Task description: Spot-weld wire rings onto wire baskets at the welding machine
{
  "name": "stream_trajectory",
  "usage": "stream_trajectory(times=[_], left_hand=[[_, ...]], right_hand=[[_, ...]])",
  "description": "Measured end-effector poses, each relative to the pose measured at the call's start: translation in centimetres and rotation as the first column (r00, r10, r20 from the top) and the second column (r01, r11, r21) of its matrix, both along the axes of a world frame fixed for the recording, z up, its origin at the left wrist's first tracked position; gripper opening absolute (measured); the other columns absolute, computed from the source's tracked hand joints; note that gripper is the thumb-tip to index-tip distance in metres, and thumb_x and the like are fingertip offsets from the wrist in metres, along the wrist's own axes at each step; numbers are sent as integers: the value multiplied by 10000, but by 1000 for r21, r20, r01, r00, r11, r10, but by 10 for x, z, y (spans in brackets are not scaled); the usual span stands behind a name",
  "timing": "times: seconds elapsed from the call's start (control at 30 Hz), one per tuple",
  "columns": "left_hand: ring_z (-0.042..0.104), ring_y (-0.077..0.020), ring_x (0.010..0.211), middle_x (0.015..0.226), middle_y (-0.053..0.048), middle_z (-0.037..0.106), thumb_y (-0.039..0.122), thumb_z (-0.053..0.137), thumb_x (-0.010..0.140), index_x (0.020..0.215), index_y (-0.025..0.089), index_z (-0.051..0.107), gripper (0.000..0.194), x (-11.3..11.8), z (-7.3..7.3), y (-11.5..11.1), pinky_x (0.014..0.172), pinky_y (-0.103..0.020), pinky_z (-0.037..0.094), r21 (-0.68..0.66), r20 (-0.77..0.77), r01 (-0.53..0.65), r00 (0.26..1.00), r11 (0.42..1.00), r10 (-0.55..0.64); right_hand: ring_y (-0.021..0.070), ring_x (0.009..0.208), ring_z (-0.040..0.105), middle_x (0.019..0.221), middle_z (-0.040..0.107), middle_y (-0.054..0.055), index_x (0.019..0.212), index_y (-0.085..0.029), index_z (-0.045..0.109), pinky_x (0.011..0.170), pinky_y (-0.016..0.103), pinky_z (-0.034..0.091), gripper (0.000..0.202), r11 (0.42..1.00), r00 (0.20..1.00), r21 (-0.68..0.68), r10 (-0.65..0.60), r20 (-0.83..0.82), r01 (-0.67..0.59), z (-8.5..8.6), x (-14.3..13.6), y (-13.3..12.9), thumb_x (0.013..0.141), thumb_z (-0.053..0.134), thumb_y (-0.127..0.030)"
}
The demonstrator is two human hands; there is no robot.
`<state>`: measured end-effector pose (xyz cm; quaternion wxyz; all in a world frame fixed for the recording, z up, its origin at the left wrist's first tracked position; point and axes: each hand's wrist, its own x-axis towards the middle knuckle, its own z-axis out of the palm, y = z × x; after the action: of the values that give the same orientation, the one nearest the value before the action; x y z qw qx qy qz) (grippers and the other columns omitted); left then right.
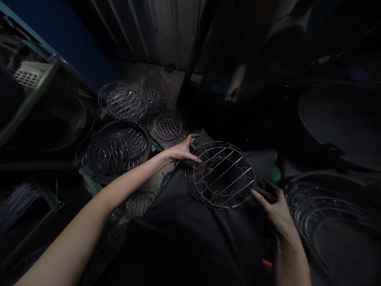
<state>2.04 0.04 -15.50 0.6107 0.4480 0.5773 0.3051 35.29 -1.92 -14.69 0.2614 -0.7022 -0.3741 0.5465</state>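
Note:
A round wire rack (223,174) with parallel bars and bent wire loops lies over the dark cloth on my lap. My left hand (185,151) is at its upper left rim, thumb and fingers spread around the edge. At the lower right rim is my right hand (272,200), its thumb against the wire and its darker fingers behind it. Both hands hold the rack between them, slightly tilted.
Several round racks fill a tub (145,137) at the left. More racks (123,102) are piled on the floor behind it, with a small stack (167,126) nearer. Large wire rings (312,198) lie at the right. A metal shelf frame (29,99) stands far left.

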Motion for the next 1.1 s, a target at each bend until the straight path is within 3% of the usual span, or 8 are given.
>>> stream_trajectory(times=[0.23, 0.4, 0.77, 0.97, 1.1], left_hand=[[534, -220, 1036, 994, -27, 527, 276, 839, 516, 1400, 294, 183, 1101, 2, 1, 4, 947, -455, 418, -71, -29, -58, 998, 996, 56], [551, -240, 1063, 980, -31, 575, 272, 850, 492, 1419, 298, 132, 1173, 6, 8, 12, 939, -445, 437, -103, -92, -46, 995, 994, 37], [595, -244, 1030, 978, -45, 602, 228, 863, 496, 1419, 332, 73, 1219, 4, 4, 14, 924, -468, 449, -122, -45, -49, 998, 991, 44], [587, -233, 1038, 995, -54, 596, 228, 865, 486, 1418, 313, 64, 1232, 4, 2, 14, 926, -458, 448, -115, -33, -61, 998, 991, 58], [627, -195, 910, 949, -39, 598, 191, 853, 492, 1416, 301, 56, 1225, 2, 1, 9, 883, -461, 475, -124, 43, -52, 997, 991, 58]], right_hand=[[161, 842, 654, 867, 660, -18, 1096, -285, 484, 816, 319, 524, 571, 970, 939, 67, -208, -275, 235, -10, 21, -10, 612, 759, -412], [154, 802, 644, 857, 671, -17, 1107, -276, 475, 747, 294, 509, 516, 967, 918, 37, -226, -326, 251, -18, 31, -21, 660, 715, -367], [155, 788, 615, 871, 675, 28, 1122, -217, 500, 720, 300, 496, 498, 993, 974, 56, -88, -209, 102, -20, 30, -12, 683, 654, -393], [220, 986, 605, 1057, 649, 48, 1175, -254, 549, 906, 401, 464, 544, 990, 996, 115, 87, -22, -84, -18, 25, -9, 702, 682, -485], [246, 1034, 585, 1120, 626, 68, 1281, -248, 499, 947, 416, 440, 710, 982, 985, 88, 160, 70, -166, -8, 17, -7, 661, 730, -507]])
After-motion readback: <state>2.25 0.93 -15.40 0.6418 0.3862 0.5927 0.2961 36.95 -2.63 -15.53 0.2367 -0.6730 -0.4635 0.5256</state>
